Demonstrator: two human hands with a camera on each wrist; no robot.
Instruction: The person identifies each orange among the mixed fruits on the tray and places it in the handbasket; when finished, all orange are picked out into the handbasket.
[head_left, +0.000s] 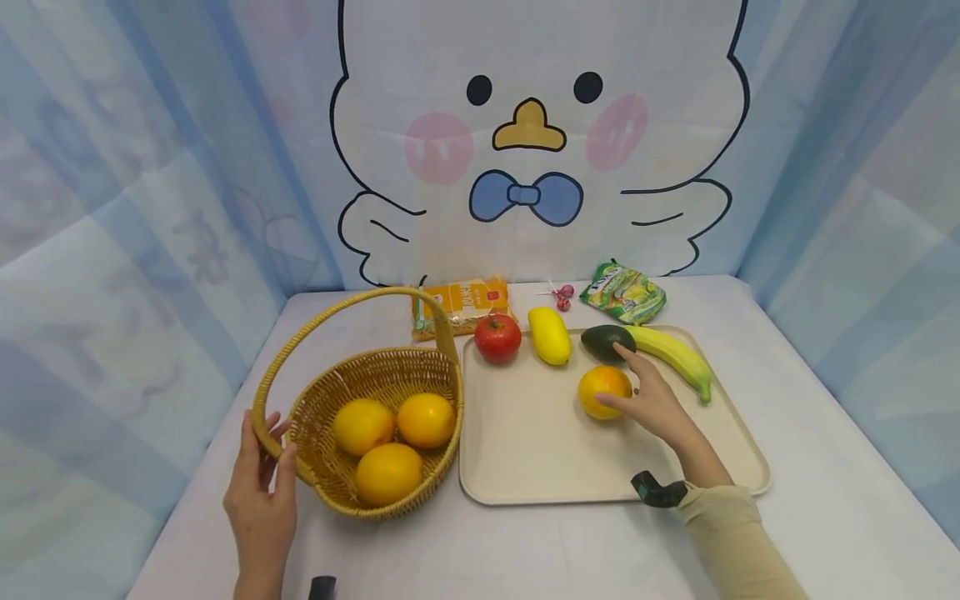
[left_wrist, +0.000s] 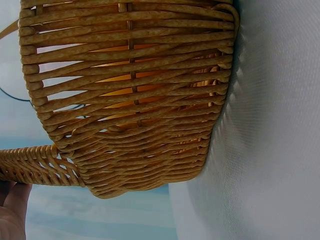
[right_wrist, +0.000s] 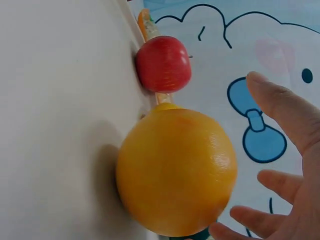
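My left hand (head_left: 261,492) grips the handle (head_left: 264,400) of a woven wicker basket (head_left: 322,492) near its base, thumb on one side and fingers on the other. In the left wrist view the basket's woven side (left_wrist: 135,100) fills much of the picture, with a bit of the hand (left_wrist: 14,212) by the handle. Three oranges (head_left: 389,474) lie inside it. Over the tray (head_left: 525,467), my right hand (head_left: 652,404) reaches with spread fingers toward another orange (head_left: 600,392). The right wrist view shows a gap between this orange (right_wrist: 175,172) and the thumb (right_wrist: 280,102).
Along the tray's far side lie a red apple (head_left: 497,338), a yellow mango (head_left: 550,336), a dark green avocado (head_left: 603,342) and a banana (head_left: 678,358). Behind them are an orange food packet (head_left: 465,304), lollipops (head_left: 562,297) and a green bag (head_left: 624,293). Curtains surround the table.
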